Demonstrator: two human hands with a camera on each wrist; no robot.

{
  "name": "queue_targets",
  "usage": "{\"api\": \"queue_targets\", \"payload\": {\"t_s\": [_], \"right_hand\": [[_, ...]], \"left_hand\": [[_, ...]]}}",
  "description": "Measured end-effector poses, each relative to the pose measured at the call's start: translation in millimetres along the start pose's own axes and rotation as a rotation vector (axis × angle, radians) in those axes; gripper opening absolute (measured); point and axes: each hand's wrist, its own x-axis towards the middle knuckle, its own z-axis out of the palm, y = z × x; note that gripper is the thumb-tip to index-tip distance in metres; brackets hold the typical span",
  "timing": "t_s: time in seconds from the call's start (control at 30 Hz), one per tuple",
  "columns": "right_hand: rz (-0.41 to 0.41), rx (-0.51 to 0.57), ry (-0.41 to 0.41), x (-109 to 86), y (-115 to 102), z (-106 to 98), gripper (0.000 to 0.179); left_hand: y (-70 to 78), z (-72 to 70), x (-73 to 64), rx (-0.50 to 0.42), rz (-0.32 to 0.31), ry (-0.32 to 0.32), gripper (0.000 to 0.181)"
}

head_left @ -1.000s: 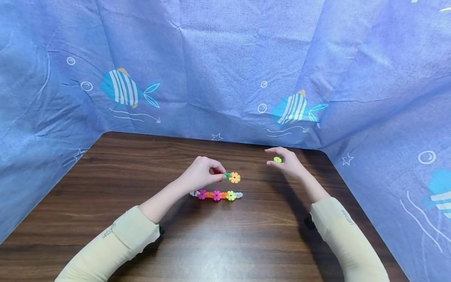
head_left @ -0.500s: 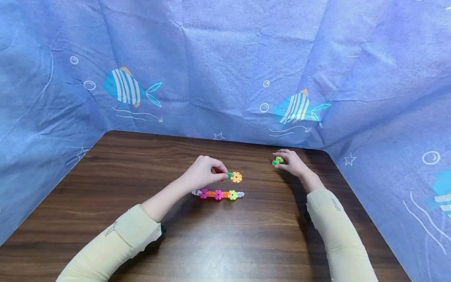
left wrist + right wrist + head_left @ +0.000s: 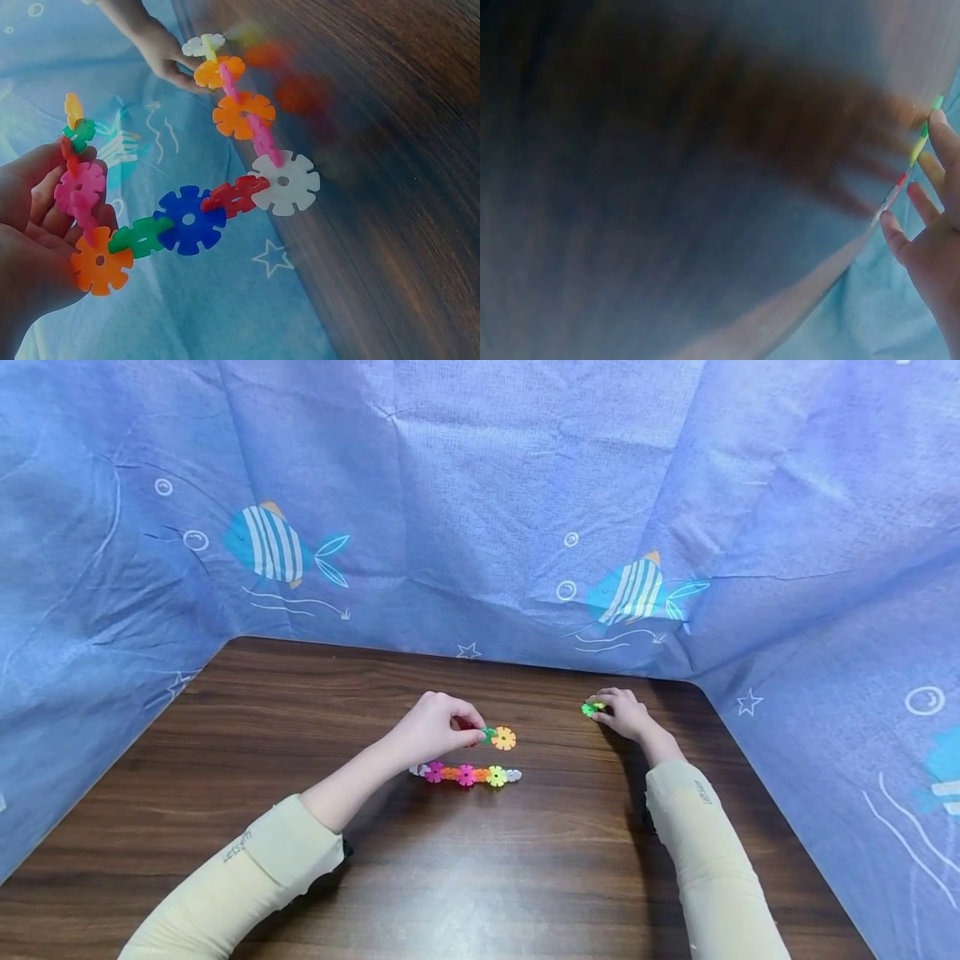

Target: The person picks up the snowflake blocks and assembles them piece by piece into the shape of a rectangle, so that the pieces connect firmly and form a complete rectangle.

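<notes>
My left hand (image 3: 433, 727) pinches a long chain of slotted flower-shaped plastic discs (image 3: 189, 219) near one end. In the left wrist view the chain curves from the fingertips through pink, orange, green, blue, red and white discs. Its yellow-orange end disc (image 3: 503, 738) sticks out past the fingers. The other stretch, with magenta discs (image 3: 466, 775), runs nearer the body; whether it rests on the table is unclear. At the back right, my right hand (image 3: 627, 712) has its fingertips at loose discs, among them a green disc (image 3: 588, 709) and red and white pieces seen edge-on in the right wrist view.
The dark wooden table (image 3: 450, 877) ends at a blue fish-print curtain (image 3: 480, 510) that hangs along its back and sides. The right hand is near the table's far edge. Glare lies on the near middle of the tabletop.
My right hand has moved slightly right and down onto the loose discs, its fingers coming closer together around them. The left hand has kept its grip on the chain and barely moved.
</notes>
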Motion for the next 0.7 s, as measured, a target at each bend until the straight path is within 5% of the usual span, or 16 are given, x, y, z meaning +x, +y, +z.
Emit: {"api": "queue_targets", "payload": {"t_s": [0.23, 0.7], "right_hand": [[0.013, 0.041, 0.044, 1.8, -3, -3, 0.028], [-0.111, 0.076, 0.142, 0.9, -12, -1, 0.016]], "left_hand": [[1.3, 0.0, 0.4, 0.008, -0.001, 0.003, 0.004], [0.7, 2.0, 0.4, -0.004, 0.01, 0.011, 0.003]]}}
